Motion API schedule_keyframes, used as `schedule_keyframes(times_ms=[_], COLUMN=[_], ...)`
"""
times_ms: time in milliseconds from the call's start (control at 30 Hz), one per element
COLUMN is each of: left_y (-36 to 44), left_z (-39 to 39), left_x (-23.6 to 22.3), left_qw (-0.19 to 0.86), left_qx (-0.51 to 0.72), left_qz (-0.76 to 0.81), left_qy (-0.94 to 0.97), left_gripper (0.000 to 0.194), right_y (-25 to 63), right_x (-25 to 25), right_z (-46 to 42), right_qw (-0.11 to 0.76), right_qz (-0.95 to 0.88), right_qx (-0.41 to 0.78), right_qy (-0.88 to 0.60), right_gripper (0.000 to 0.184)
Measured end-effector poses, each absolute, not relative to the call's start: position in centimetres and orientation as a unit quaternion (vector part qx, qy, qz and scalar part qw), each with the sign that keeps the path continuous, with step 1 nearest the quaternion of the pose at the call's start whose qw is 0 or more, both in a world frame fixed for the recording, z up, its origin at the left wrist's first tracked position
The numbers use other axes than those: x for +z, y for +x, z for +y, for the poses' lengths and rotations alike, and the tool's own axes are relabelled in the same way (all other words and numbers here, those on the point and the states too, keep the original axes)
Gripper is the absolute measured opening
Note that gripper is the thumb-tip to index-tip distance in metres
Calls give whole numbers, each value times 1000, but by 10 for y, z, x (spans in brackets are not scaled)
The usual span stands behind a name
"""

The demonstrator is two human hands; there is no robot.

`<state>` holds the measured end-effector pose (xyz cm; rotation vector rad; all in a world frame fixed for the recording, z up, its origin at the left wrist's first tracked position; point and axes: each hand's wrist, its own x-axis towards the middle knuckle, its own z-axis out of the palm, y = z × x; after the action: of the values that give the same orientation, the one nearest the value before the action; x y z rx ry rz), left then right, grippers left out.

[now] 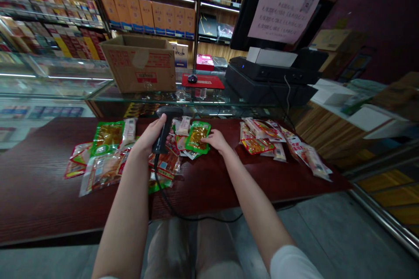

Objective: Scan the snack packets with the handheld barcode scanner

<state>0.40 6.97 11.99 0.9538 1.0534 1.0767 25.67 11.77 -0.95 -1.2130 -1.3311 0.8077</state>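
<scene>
My left hand (151, 136) is wrapped round the grip of a black barcode scanner (163, 128), whose cable loops down over the counter's front edge. In my right hand (216, 140), the fingers pinch the right edge of a green-edged snack packet (197, 137) with brown contents. Beneath and behind that packet lie more snack packets, with a small pale one (183, 125) at the back. Under and beside my left forearm spreads a pile of packets, among them a large clear one (103, 172) and another green-edged one (108, 136).
A second heap of snack packets (262, 137) lies on the right of the dark wooden counter (209, 185). Behind stand an open cardboard box (140, 65), a mouse (192, 78) on a red mat (211, 81), a black cash-register unit (262, 80) and a monitor bearing a paper notice (286, 6).
</scene>
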Motion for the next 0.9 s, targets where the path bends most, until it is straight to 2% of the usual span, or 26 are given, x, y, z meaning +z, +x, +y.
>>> schedule_keyframes(times_ms=[100, 167, 300, 433, 667, 733, 833, 900], left_y=[5, 7, 16, 29, 49, 53, 57, 60], left_z=[69, 67, 62, 54, 43, 42, 42, 41], left_x=[121, 123, 126, 122, 117, 116, 114, 113], left_qw=[637, 645, 669, 674, 641, 637, 640, 639], left_qx=[466, 462, 429, 408, 385, 376, 360, 349], left_qz=[448, 440, 427, 388, 356, 358, 358, 352], left_qy=[420, 421, 432, 478, 561, 570, 577, 588], left_gripper=[41, 40, 39, 42, 56, 57, 57, 56], right_y=[283, 304, 339, 355, 351, 351, 356, 359], right_x=[3, 15, 41, 49, 45, 47, 47, 45], right_z=[105, 95, 77, 67, 65, 63, 61, 62], right_qw=[507, 504, 612, 687, 745, 764, 746, 725], right_qz=[-539, -521, -461, -428, -377, -329, -285, -275], right_qx=[412, 433, 432, 410, 403, 449, 550, 592], right_qy=[-532, -536, -477, -419, -374, -327, -247, -219], right_gripper=[20, 21, 43, 47, 36, 28, 12, 16])
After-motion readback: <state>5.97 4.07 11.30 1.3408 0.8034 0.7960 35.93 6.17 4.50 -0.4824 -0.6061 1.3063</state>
